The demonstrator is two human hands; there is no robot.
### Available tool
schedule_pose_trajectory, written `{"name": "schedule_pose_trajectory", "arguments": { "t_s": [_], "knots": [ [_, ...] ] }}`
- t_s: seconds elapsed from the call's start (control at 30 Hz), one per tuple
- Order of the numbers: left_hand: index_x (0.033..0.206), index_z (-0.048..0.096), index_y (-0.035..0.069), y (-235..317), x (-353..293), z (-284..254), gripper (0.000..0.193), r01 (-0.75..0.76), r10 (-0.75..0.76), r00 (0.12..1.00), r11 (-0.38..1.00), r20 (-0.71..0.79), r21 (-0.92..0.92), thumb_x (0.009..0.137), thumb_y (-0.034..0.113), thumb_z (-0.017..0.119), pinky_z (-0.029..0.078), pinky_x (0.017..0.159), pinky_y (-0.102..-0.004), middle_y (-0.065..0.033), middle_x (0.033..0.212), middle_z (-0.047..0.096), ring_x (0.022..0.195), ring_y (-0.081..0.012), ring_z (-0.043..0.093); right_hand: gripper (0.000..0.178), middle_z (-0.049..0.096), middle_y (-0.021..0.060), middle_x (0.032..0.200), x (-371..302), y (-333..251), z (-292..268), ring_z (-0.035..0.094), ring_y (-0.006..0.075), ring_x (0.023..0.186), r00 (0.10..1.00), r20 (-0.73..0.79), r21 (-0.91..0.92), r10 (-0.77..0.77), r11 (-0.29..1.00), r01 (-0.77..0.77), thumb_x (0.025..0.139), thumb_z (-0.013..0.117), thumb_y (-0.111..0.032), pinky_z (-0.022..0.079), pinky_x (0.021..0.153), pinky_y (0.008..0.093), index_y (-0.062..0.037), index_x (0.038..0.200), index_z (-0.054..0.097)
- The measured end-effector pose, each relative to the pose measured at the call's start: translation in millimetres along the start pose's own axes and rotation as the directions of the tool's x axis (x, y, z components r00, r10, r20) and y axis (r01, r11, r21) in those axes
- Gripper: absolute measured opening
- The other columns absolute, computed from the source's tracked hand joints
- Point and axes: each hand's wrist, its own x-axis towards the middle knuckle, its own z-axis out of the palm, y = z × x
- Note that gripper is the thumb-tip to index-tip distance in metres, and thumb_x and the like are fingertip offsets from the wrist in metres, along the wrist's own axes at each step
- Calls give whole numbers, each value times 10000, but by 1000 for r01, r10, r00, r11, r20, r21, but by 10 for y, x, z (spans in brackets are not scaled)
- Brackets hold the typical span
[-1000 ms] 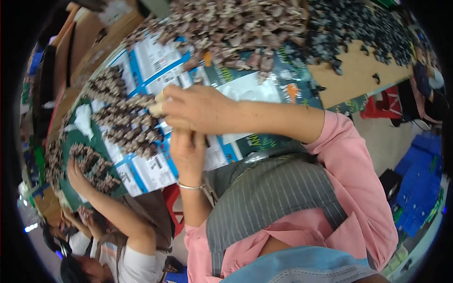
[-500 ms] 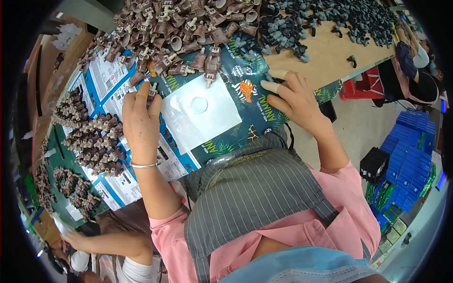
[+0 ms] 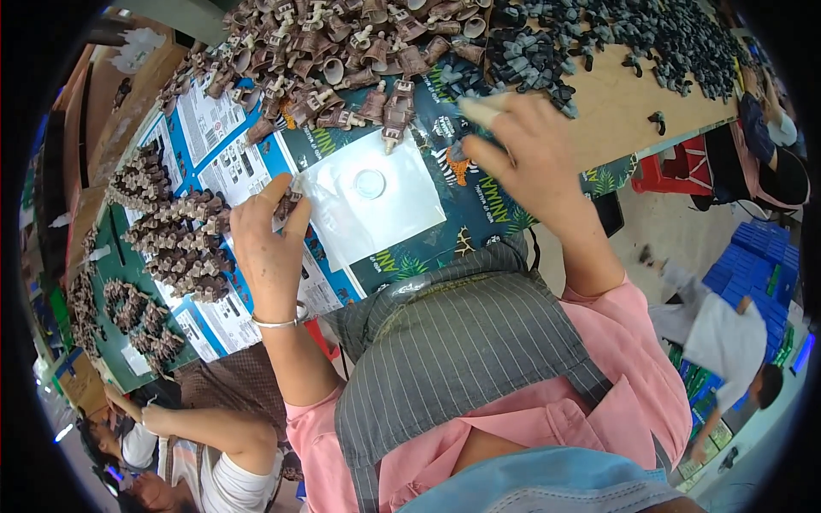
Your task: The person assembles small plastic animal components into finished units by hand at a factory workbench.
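My left hand (image 3: pixel 269 244) pinches a small brown plastic toy part (image 3: pixel 289 203) between thumb and fingers, at the left edge of a clear plastic bag (image 3: pixel 393 227) on a white square sheet. My right hand (image 3: pixel 539 158), somewhat blurred, is raised right of the sheet with fingers apart and pale finger covers on some fingertips. A small grey piece (image 3: pixel 456 152) lies near its fingertips. Just beyond the sheet, a brown toy body (image 3: pixel 398 115) touches its far edge. A heap of brown cup-shaped toy parts (image 3: pixel 342 51) lies behind.
Small dark grey and black parts (image 3: pixel 616 38) spread over brown board at the far right. Rows of joined brown pieces (image 3: pixel 184 248) stand on the left, on printed card (image 3: pixel 222 171). A co-worker (image 3: pixel 214 445) sits lower left; another person (image 3: pixel 723 338) is at right, near blue crates (image 3: pixel 744 265).
My right hand has lifted and moved slightly left and up, its fingers now blurred. My left hand has shifted right and down with its brown part. A person in white has appeared at right.
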Motion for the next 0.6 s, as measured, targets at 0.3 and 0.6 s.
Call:
{"name": "schedule_pose_trajectory", "arguments": {
  "t_s": [0.3,0.6],
  "knots": [
    [1331,565,16,-31,-329,34,389,270,-380,913,285,150,-920,943,2,598,469,797,-224,-57,1119,653,887,-84,587,248,529,67,931,-177,77,23,517,249,866,973,181,91,145,982,-164,796,768,-212,406,739,361,-51,956,666],
    [1217,648,29,-84,-503,117,288,318,-439,882,281,173,-906,930,43,655,447,639,-180,-13,1014,662,760,-43,563,180,537,27,786,128,-469,99,566,211,698,956,294,368,3,923,-116,787,730,-229,379,676,336,-99,865,632]
  ]
}}
